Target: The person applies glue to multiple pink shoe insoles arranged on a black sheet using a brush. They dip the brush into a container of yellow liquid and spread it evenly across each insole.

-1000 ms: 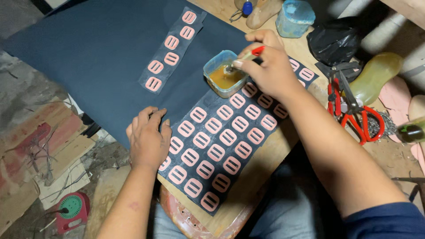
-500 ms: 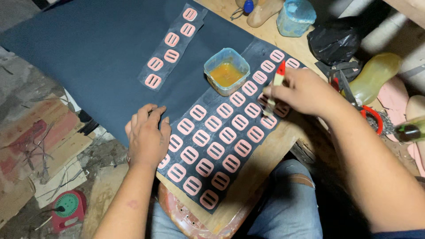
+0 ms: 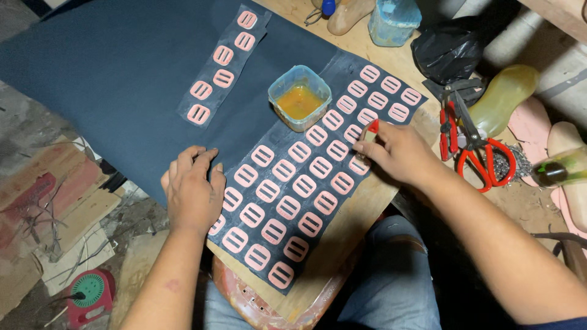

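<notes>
- Red-handled scissors (image 3: 483, 153) on the bench's (image 3: 348, 223) right edge.
- Black plastic bag (image 3: 452, 52) behind them.
- Light blue tub (image 3: 394, 21) at the far edge.
- Green-and-pink reel (image 3: 88, 293) on the floor.

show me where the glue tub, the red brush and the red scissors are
glue tub (image 3: 299, 102), head view, on the amber liquid inside.
red brush (image 3: 372, 127), head view, on the red handle above the right hand's fingers.
red scissors (image 3: 486, 160), head view, on the red handle loop.

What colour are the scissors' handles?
Red. The scissors lie beside the right hand, clear in the head view.
</notes>
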